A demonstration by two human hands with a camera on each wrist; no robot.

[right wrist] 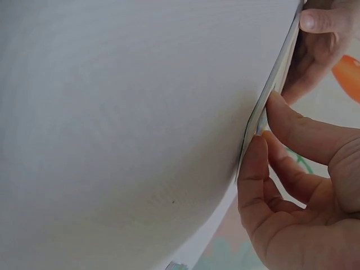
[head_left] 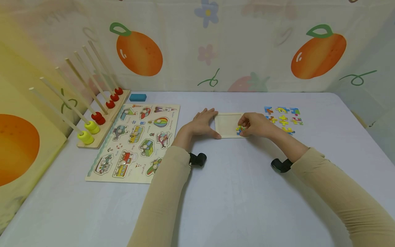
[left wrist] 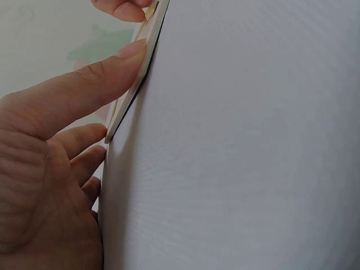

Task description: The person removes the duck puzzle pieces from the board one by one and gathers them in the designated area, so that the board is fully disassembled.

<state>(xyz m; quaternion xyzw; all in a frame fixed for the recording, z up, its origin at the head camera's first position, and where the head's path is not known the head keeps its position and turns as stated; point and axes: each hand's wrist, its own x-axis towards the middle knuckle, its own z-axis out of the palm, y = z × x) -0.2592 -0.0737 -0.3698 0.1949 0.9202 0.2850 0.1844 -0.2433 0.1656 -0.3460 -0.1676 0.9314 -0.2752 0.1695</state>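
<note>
A shallow pale wooden tray [head_left: 226,125] lies on the white table between both hands. My left hand [head_left: 203,124] rests at the tray's left end with its fingers spread; in the left wrist view the thumb [left wrist: 121,70] presses on the near rim. At the tray's right end, my right hand [head_left: 255,125] pinches a small colourful jigsaw piece [head_left: 239,129] down inside the near right corner. The right fingertips partly hide this piece and the corner. Several loose jigsaw pieces [head_left: 283,120] in yellow and blue lie on the table beyond the right hand.
On the left lies a vehicle peg puzzle board [head_left: 129,137], partly covered by the left sleeve. Behind it stand a bead counting rack [head_left: 106,125] with upright rods and a blue block [head_left: 138,97]. A fruit-patterned cloth [head_left: 185,44] hangs behind the table.
</note>
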